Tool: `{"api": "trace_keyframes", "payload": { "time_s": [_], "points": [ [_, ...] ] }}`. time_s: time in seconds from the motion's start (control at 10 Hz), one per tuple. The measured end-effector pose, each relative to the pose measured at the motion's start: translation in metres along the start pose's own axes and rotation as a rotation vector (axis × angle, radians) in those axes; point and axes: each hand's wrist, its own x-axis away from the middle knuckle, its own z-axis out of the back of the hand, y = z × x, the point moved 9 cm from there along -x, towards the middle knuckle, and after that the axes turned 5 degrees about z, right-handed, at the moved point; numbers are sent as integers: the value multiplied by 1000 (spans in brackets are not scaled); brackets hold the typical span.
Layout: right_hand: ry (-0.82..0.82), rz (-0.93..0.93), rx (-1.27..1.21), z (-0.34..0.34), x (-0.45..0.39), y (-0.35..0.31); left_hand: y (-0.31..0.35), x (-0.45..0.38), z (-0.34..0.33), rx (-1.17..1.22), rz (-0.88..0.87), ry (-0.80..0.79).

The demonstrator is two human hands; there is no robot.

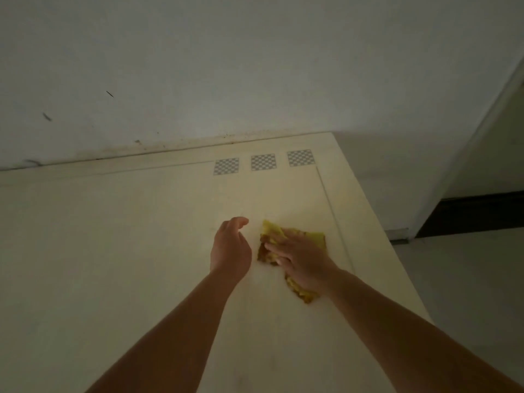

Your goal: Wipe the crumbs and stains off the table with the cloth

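1. The yellow cloth (295,251) lay crumpled flat on the cream bench (113,251), toward its right side, with a thin groove line (337,222) running just to the right of it.
2. The cloth's long axis ran diagonally: one corner pointed up and left toward the far wall, the opposite end trailed down and right toward the person.
3. The right hand (300,259) rested palm-down on the cloth, fingers spread and flat, pressing it rather than clutching it, probably so that more fabric met the surface during a wipe.
4. The left hand (231,246) sat just left of the cloth, apart from it, loosely curled and holding nothing, perhaps cupped to catch crumbs.
5. Three checkered markers (263,162) lay well beyond the cloth, near the wall.
6. Crumbs and stains were too faint to make out in the dim light.
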Motion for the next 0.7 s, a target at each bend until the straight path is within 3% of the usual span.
{"api": "trace_keyframes", "payload": {
  "time_s": [0.4,0.5,0.7],
  "points": [
    [-51,149,-54,-70,89,-160,-32,86,76,-88,-93,-94],
    [-63,115,-87,-79,110,-163,-27,94,96,-86,-111,-86],
    [-110,-201,-169,-53,121,-151,9,85,173,-64,-194,27]
  ]
}}
